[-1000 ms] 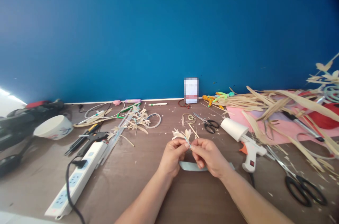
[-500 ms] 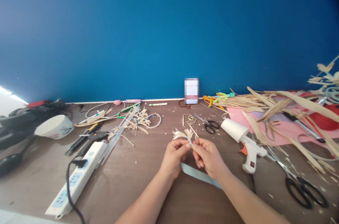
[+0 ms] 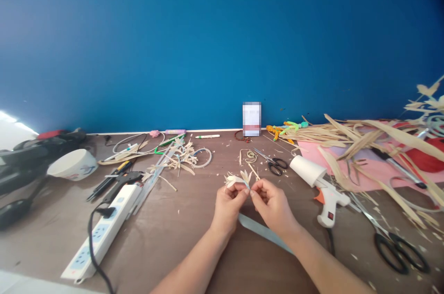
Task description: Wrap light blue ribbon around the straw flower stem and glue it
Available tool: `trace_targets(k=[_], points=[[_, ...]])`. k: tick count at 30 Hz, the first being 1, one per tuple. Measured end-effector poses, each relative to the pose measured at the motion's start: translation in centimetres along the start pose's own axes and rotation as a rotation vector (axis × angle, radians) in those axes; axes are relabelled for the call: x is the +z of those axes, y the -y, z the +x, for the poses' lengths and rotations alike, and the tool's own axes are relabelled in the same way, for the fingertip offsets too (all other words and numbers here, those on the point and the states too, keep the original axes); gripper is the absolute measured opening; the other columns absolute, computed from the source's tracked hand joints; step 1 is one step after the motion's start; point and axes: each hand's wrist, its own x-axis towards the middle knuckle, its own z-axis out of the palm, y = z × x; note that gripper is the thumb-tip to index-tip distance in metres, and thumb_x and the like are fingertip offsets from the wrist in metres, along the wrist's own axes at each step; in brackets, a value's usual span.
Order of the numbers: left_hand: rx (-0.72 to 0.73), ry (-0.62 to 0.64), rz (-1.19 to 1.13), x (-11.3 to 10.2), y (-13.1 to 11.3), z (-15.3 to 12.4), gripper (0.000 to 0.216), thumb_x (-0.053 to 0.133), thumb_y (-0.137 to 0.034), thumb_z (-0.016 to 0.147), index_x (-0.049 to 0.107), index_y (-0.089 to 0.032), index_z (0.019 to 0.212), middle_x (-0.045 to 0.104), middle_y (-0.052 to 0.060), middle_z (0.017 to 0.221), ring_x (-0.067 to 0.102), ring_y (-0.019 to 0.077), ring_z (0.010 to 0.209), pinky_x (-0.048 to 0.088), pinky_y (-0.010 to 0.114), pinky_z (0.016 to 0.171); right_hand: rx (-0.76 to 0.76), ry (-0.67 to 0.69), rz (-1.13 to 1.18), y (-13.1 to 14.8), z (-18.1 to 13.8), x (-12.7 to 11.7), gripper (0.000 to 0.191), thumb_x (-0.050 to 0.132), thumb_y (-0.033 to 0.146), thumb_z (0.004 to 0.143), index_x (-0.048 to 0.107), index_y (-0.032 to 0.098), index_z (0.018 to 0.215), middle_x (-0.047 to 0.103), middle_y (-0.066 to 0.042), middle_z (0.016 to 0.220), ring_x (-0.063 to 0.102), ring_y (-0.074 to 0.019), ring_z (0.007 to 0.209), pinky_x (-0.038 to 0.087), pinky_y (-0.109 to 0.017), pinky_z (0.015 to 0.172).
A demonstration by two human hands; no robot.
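Observation:
Close together above the brown table point(image 3: 166, 238), my two hands meet at a small flower of pale dried husk point(image 3: 237, 179) with a light-blue stem. My left hand point(image 3: 229, 208) pinches the stem just under the petals, thumb against fingers. My right hand point(image 3: 272, 203) is closed too, its thumb and forefinger on the pale-blue tape at the stem. A length of that pale-blue tape point(image 3: 265, 233) runs down to the right beneath my right hand. The exact spot where the fingertips press is partly hidden.
Right of my hands lie a white glue gun point(image 3: 331, 203), small scissors point(image 3: 275, 164), large scissors point(image 3: 398, 250) and dried husk strips point(image 3: 367, 139) on pink sheets. On the left are a power strip point(image 3: 100, 234), a white bowl point(image 3: 73, 164) and finished husk flowers point(image 3: 182, 157).
My right hand's fingers have rolled a little up and inward at the stem. The flower has tilted slightly left, and the hanging tape has shifted.

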Motion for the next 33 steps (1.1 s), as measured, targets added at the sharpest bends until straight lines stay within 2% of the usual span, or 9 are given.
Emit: trace_targets(k=[5, 8, 11, 15, 18, 22, 26, 30, 33], points=[[0.006, 0.018, 0.005, 0.0, 0.0, -0.1, 0.011, 0.067, -0.023, 0.058, 0.061, -0.013, 0.059, 0.055, -0.002, 0.053, 0.047, 0.0077, 0.051, 0.036, 0.02, 0.053, 0.01, -0.005, -0.041, -0.1, -0.2, -0.1, 0.013, 0.046, 0.026, 0.078, 0.045, 0.019, 0.068, 0.043, 0.006, 0.047, 0.043, -0.0076, 0.04, 0.033, -0.019, 0.04], [0.019, 0.061, 0.005, 0.0, -0.1, -0.3, 0.011, 0.067, -0.023, 0.059, 0.063, -0.014, 0.061, 0.057, -0.001, 0.055, 0.049, 0.0091, 0.053, 0.037, 0.021, 0.054, 0.072, 0.015, 0.138, 0.1, -0.2, 0.2, 0.014, 0.046, 0.026, 0.078, 0.043, 0.019, 0.066, 0.041, 0.008, 0.044, 0.039, -0.006, 0.036, 0.03, -0.017, 0.037], [0.01, 0.081, -0.041, -0.1, 0.0, -0.4, 0.012, 0.068, -0.025, 0.058, 0.064, -0.015, 0.061, 0.059, 0.0, 0.057, 0.051, 0.0102, 0.054, 0.037, 0.021, 0.054, 0.179, 0.069, 0.428, 0.5, -0.2, 0.5, 0.013, 0.047, 0.024, 0.076, 0.041, 0.019, 0.066, 0.039, 0.01, 0.042, 0.033, -0.0036, 0.03, 0.027, -0.016, 0.033], [-0.056, 0.085, -0.113, -0.4, 0.3, -0.4, 0.013, 0.07, -0.024, 0.055, 0.063, -0.015, 0.06, 0.059, 0.0, 0.061, 0.051, 0.0099, 0.055, 0.038, 0.021, 0.055, 0.33, 0.258, 0.772, 0.8, 0.1, 0.3, 0.014, 0.049, 0.024, 0.075, 0.042, 0.018, 0.065, 0.04, 0.01, 0.042, 0.029, -0.002, 0.026, 0.03, -0.016, 0.031], [-0.125, 0.123, -0.166, -0.5, 0.4, -0.4, 0.017, 0.072, -0.025, 0.053, 0.062, -0.014, 0.061, 0.058, 0.0, 0.062, 0.051, 0.0099, 0.057, 0.038, 0.021, 0.057, 0.4, 0.436, 0.894, 0.7, 0.4, -0.4, 0.013, 0.05, 0.024, 0.075, 0.045, 0.017, 0.066, 0.039, 0.01, 0.042, 0.028, -0.0012, 0.025, 0.033, -0.016, 0.03], [-0.211, 0.158, -0.19, -0.5, 0.2, -0.3, 0.02, 0.073, -0.023, 0.051, 0.061, -0.012, 0.064, 0.055, -0.001, 0.058, 0.047, 0.0073, 0.052, 0.034, 0.018, 0.051, 0.449, 0.549, 0.932, 0.4, 0.6, -1.1, 0.011, 0.05, 0.023, 0.077, 0.047, 0.016, 0.07, 0.039, 0.01, 0.043, 0.025, -0.0003, 0.024, 0.035, -0.016, 0.031], [-0.283, 0.199, -0.16, -0.7, 0.0, -0.3, 0.022, 0.072, -0.026, 0.052, 0.063, -0.011, 0.064, 0.043, -0.005, 0.046, 0.031, 0.0022, 0.04, 0.021, 0.017, 0.04, 0.475, 0.549, 0.92, 0.4, 0.6, -1.4, 0.009, 0.052, 0.024, 0.077, 0.049, 0.016, 0.075, 0.039, 0.011, 0.043, 0.023, 0.0004, 0.025, 0.037, -0.015, 0.034], [-0.242, 0.185, -0.111, -0.7, -0.2, -0.2, 0.02, 0.071, -0.029, 0.054, 0.064, -0.012, 0.063, 0.043, -0.005, 0.046, 0.029, 0.0019, 0.039, 0.02, 0.018, 0.04, 0.475, 0.538, 0.87, 0.5, 0.6, -1.4, 0.014, 0.056, 0.029, 0.075, 0.049, 0.016, 0.074, 0.042, 0.01, 0.044, 0.027, -0.0002, 0.026, 0.038, -0.017, 0.035], [-0.158, 0.136, -0.096, -0.6, -0.2, -0.1, 0.017, 0.07, -0.028, 0.055, 0.063, -0.013, 0.06, 0.05, -0.003, 0.051, 0.036, 0.004, 0.043, 0.026, 0.018, 0.043, 0.441, 0.426, 0.805, 0.5, 0.7, -1.0, 0.018, 0.057, 0.031, 0.073, 0.048, 0.017, 0.07, 0.046, 0.009, 0.045, 0.033, -0.0018, 0.027, 0.038, -0.019, 0.037]])
